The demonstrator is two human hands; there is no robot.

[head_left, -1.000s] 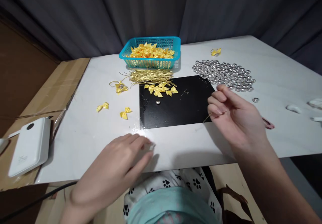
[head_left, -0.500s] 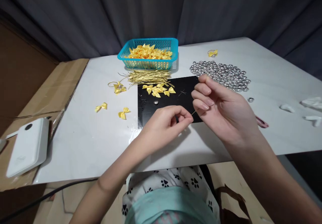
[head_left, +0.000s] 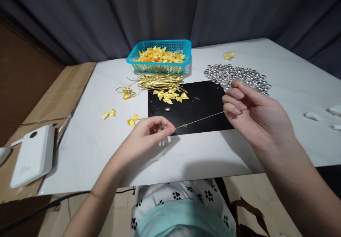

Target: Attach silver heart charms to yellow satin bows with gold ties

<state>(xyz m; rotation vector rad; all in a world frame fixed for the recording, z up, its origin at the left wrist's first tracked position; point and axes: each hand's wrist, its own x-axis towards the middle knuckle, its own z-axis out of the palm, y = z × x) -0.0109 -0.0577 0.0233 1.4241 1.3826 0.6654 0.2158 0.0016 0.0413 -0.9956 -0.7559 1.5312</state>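
A thin gold cord (head_left: 205, 118) runs taut between my two hands, with a small knot or loop in it nearer the left. My left hand (head_left: 153, 134) pinches one end between thumb and forefinger. With curled fingers, my right hand (head_left: 253, 113) grips the other end, higher up. Below the cord lies a black mat (head_left: 207, 102) bearing one silver heart-shaped bead (head_left: 167, 109) and several yellow ribbon bows (head_left: 170, 95). A bundle of gold cords (head_left: 158, 82) rests at the mat's far edge. The right hand partly covers the pile of silver beads (head_left: 237, 74).
A turquoise basket (head_left: 133, 65) of yellow bows stands at the back. Loose bows (head_left: 109, 114) and a bow on a looped cord (head_left: 128, 93) lie left. Another looped bow (head_left: 229, 56) is at far right. A white power bank (head_left: 33, 155) sits on cardboard at left.
My hands have drawn apart, the left one leftward and the right one rightward. The cord, mostly hidden before, is now stretched out between them with a knot or loop showing.
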